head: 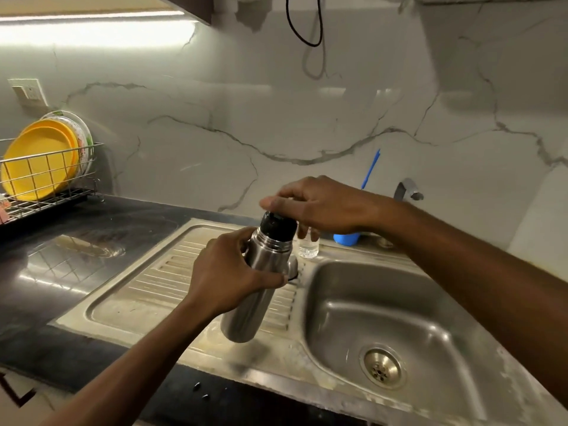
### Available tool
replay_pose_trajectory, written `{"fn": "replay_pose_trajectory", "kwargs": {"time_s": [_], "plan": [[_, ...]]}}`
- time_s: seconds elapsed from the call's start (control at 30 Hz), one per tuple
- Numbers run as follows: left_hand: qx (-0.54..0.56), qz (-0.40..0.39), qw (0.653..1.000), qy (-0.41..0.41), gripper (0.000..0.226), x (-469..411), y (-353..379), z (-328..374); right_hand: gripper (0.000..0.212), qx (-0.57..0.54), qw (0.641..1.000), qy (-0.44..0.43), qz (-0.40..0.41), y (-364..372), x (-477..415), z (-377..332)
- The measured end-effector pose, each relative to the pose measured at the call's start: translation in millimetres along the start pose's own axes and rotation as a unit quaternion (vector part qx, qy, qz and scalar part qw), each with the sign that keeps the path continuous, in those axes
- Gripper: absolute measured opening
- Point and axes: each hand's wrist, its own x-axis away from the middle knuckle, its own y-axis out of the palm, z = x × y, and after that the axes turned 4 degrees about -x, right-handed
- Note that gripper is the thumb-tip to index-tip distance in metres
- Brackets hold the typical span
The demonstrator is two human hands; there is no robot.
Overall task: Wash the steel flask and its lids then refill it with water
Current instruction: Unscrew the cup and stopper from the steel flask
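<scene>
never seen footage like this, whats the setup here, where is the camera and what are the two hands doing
There is no machine here. This is one picture from a wide-angle camera worn on a person's head, looking forward and down, so the two arms reaching in are the wearer's own. The left hand grips the body of a steel flask, which is tilted over the ribbed draining board beside the sink. The right hand is on top, with its fingers curled round the flask's black lid. Behind, near the wall, stand a small clear glass, a blue cup and the tap. At far left, a wire dish rack on the dark counter holds yellow plates.
</scene>
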Motion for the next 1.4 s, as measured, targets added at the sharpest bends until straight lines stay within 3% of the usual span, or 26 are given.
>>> {"fn": "replay_pose_trajectory", "kwargs": {"time_s": [0.13,0.2,0.53,0.7,0.8,0.9,1.03,1.2,1.3,1.4], "plan": [[-0.021,0.013,1.0,0.013,0.065,2,8,21,0.065,0.216,0.973,-0.006,0.083,8,18,-11],[-0.015,0.012,1.0,0.018,0.066,3,10,27,0.062,0.248,0.963,-0.019,0.107,9,21,-7],[-0.012,-0.017,0.999,0.029,0.062,4,9,32,0.056,0.184,0.978,-0.084,0.059,-8,32,9],[0.077,-0.077,0.994,0.004,0.06,2,8,23,0.04,0.158,0.975,-0.148,-0.05,-24,34,10],[0.068,-0.071,0.995,0.008,0.061,5,10,21,0.042,0.125,0.973,-0.172,-0.091,-28,31,12],[0.042,-0.06,0.997,0.013,0.062,5,10,21,0.053,0.122,0.98,-0.128,-0.088,-29,30,11],[0.025,-0.056,0.998,0.023,0.056,4,8,24,0.061,0.235,0.971,-0.036,-0.018,-19,25,5],[0.036,-0.061,0.997,0.007,0.057,2,9,23,0.037,0.209,0.97,-0.089,-0.086,-30,25,-1],[0.038,-0.061,0.997,0.002,0.06,2,11,18,0.057,0.174,0.968,-0.124,-0.131,-35,29,-3],[0.033,-0.06,0.998,0.003,0.062,3,10,19,0.071,0.177,0.977,-0.064,-0.104,-30,29,-4]]}}
